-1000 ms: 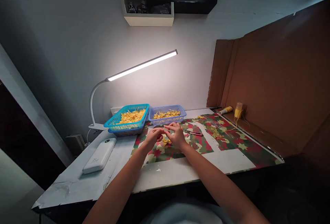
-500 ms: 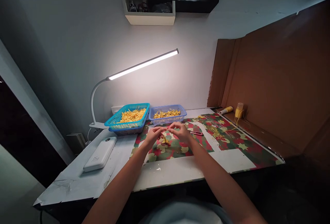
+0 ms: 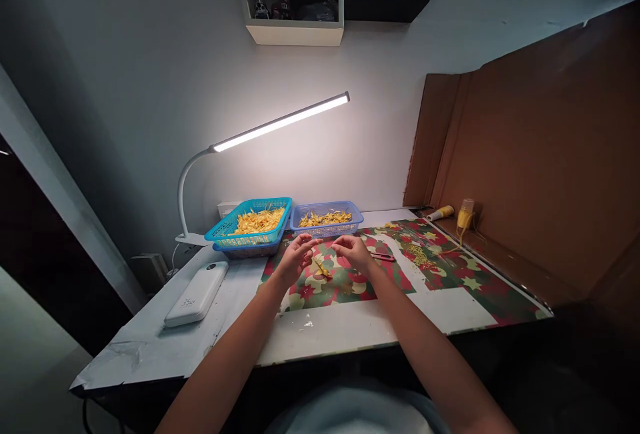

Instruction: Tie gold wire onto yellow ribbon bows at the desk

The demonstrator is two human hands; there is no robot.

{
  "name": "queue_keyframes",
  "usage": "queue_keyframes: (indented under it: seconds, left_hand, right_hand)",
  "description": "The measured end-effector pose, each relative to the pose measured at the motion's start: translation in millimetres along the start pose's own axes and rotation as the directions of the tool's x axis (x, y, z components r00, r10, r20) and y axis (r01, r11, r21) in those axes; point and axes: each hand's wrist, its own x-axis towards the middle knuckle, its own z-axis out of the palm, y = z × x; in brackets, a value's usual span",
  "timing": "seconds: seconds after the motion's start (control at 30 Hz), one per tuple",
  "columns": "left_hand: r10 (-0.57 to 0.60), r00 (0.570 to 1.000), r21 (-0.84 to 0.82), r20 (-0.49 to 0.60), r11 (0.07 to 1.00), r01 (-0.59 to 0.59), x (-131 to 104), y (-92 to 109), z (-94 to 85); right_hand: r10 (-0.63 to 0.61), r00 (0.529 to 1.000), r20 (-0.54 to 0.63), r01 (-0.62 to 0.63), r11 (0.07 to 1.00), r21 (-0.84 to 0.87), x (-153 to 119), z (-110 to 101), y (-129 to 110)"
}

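A yellow, thin-stemmed, petal-like piece (image 3: pixel 323 271) shows under a desk lamp's glare, low between a worker's left hand (image 3: pixel 298 258) and right hand (image 3: pixel 353 252). Beyond and left of the hands, a turquoise plastic mesh basket (image 3: pixel 214 237) of pale yellow strips sits on a dark blue plastic basket (image 3: pixel 250 252); straight ahead of them stands a lavender plastic mesh basket (image 3: pixel 327 231) of golden pieces. A white, rounded power bank (image 3: pixel 197 293) lies well left of the left hand. Just right of the right hand, which partly blocks it, is a slim red tool (image 3: pixel 383 257); farther right, yellow crumbs (image 3: pixel 419 257) dot the red-and-green camouflage-patterned sheet (image 3: pixel 345 295).

Both forearms reach forward, converging, the hands near each other but apart. The left forefinger points toward the right hand, the other fingers curling; the right thumb and forefinger nearly meet. Whether either grips anything cannot be told. The petal-like piece is nearer the left hand, just below its fingers; whether it hangs or rests on the sheet is unclear.
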Motion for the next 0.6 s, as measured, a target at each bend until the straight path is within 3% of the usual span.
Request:
queue_keyframes:
  seconds: [0.1,0.2,0.3,0.43,0.6]
  left_hand:
    - [-0.046,0.999,-0.026,-0.012,0.999,0.045,-0.1,1.5,-0.7]
    - [-0.018,1.0,0.029,-0.024,0.999,0.018,0.2,3.4,-3.9]
    - [0.015,0.999,0.196,0.03,0.98,-0.021,-0.5,9.1,-11.1]
    - [-0.056,0.984,0.425,0.169,0.905,-0.021,-4.7,20.9,-22.7]
    - [-0.171,0.968,0.558,0.182,0.829,0.042,-7.7,23.7,-31.6]
  right_hand:
    - [0.015,1.0,0.008,-0.015,1.0,-0.002,-0.5,0.7,0.6]
    - [0.021,1.0,0.012,-0.021,1.0,0.0,-0.7,1.0,1.0]
    - [0.022,1.0,0.014,-0.022,1.0,0.021,-0.9,1.3,0.3]
    - [0.047,0.999,0.012,-0.048,0.998,0.036,-3.6,1.9,-7.1]
    - [0.069,0.997,0.043,-0.071,0.997,0.026,-11.7,1.9,-25.6]
